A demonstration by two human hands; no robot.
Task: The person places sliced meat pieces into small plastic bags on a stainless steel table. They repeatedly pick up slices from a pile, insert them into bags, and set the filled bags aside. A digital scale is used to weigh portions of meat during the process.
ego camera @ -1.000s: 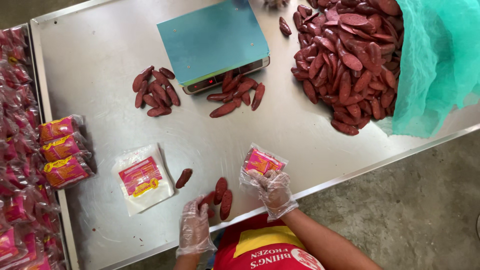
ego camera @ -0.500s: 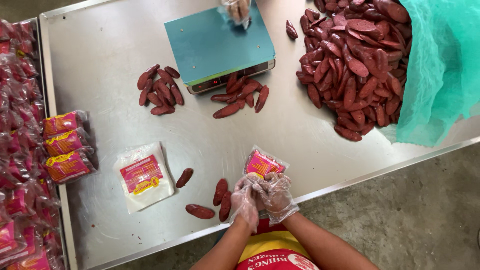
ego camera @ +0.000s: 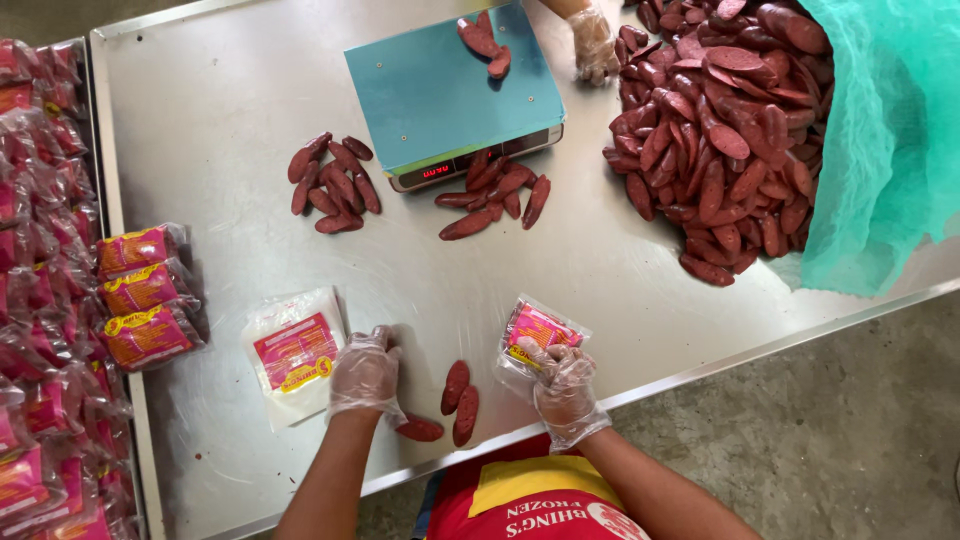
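Stainless table [ego camera: 230,110] carries everything. Right hand [ego camera: 562,385], gloved, pinches clear pouch with pink label [ego camera: 538,335] at near edge. Left hand [ego camera: 365,372], gloved, holds nothing, fingers loosely curled, resting beside three loose red sausages [ego camera: 455,400].
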